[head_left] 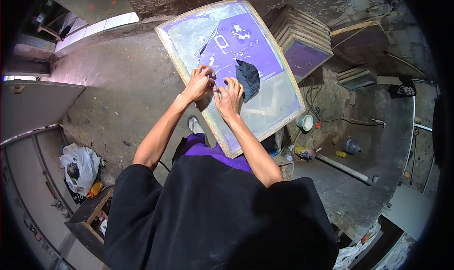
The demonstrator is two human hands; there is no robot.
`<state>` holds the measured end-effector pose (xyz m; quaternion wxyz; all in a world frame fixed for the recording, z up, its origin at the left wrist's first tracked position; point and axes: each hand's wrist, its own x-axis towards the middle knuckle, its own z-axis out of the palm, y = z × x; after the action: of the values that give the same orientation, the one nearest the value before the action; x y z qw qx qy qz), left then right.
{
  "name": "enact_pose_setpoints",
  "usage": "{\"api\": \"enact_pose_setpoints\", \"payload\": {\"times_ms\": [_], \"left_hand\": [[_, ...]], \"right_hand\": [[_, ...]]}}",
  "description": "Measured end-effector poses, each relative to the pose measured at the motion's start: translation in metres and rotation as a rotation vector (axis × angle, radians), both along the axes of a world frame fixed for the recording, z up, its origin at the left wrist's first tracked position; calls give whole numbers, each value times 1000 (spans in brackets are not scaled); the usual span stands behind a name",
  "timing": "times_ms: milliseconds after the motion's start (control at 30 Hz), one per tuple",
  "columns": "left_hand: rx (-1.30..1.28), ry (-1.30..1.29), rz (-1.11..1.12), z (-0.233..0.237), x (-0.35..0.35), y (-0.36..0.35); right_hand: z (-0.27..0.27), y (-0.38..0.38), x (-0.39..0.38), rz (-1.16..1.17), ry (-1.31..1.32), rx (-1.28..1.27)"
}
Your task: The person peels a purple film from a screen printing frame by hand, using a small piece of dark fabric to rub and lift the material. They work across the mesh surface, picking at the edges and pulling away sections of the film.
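A large framed screen (265, 100) with a purple coated area (250, 48) and pale markings lies tilted in front of me. My left hand (202, 83) is over its left part, fingers bent and pressed together near the purple area's lower edge. Close beside it, my right hand (228, 99) has its fingers curled, thumb and fingertips towards the left hand. Between the two hands is something small that I cannot make out. A dark cloth (248, 79) lies on the screen just right of my right hand.
Several stacked frames (305, 38) stand at the upper right. Right of the screen are a white tub (306, 123), a hose, a clear bottle (351, 145) and a pipe (344, 169). A plastic bag (79, 166) sits at the lower left, by a wooden box (90, 218).
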<state>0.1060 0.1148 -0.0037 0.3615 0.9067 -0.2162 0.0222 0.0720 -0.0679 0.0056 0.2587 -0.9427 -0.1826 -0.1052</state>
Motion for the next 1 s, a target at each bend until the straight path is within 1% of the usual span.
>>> {"api": "enact_pose_setpoints", "payload": {"times_ms": [200, 300, 333, 433, 600, 733, 833, 867, 967, 1000], "left_hand": [[-20, -2, 4, -9, 0, 3], [12, 4, 5, -11, 1, 3], [12, 5, 6, -10, 0, 3], [-3, 24, 4, -5, -1, 4], [11, 23, -9, 5, -2, 3], [52, -6, -65, 4, -1, 0], [105, -139, -84, -4, -2, -2], [105, -138, -83, -5, -3, -2], [65, -109, -85, -9, -5, -3], [64, -108, -87, -8, -6, -4]], "right_hand": [[-8, 7, -5, -25, 1, -48], [-15, 7, -3, 22, -62, -165], [-18, 7, -2, 23, -61, -165], [-27, 6, 0, 43, -166, -292], [-29, 0, 8, 91, -211, -331], [-19, -6, 10, 102, -140, -251], [-11, -11, 7, 62, 21, 3], [-9, -13, 6, 63, 23, 3], [-7, -18, 3, -51, 85, 85], [-5, -18, 0, -53, 87, 84]]}}
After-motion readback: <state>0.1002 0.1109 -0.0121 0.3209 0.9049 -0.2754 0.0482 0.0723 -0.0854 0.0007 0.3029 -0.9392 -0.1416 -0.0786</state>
